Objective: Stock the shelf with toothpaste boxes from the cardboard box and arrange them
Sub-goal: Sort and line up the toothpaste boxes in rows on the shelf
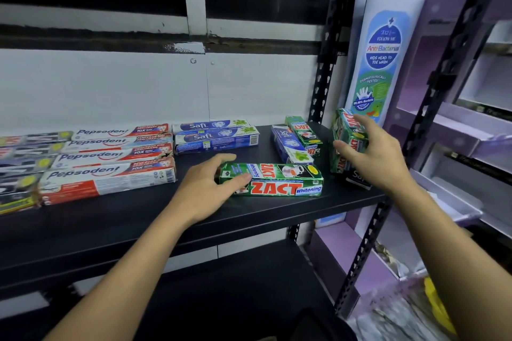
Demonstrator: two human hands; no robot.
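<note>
View from a head-worn camera looking down at a black metal shelf (133, 219) partly stocked with toothpaste boxes. The left hand (205, 188) reaches in from below, its thumb and fingers curled round the left end of a green ZACT Whitening box (279, 181), which lies flat, lengthwise, near the front edge of the shelf. The right hand (372, 153) is at the shelf's right end, thumb on 1 side and fingers wrapped over the top of a tilted bundle of green ZACT boxes (347, 130); how many boxes it holds cannot be told. Just beneath that bundle a dark Safi box (357, 178) shows, partly hidden by the hand. Between the 2 hands, further back, a loose blue Safi box (288, 147) and a smaller ZACT box (304, 133) lie side by side at an angle, touching. To the left, 4 red-and-white Pepsodent boxes (110, 159) lie in neat rows, with 2 blue Safi boxes (216, 137) behind them on the right, against the white wall. At the far left edge are blurred dark boxes (22, 166). Beyond the shelf's right upright stands a tall bottle-shaped display (383, 50) reading "Anti-Bacterial", beside a purple rack (457, 135).
</note>
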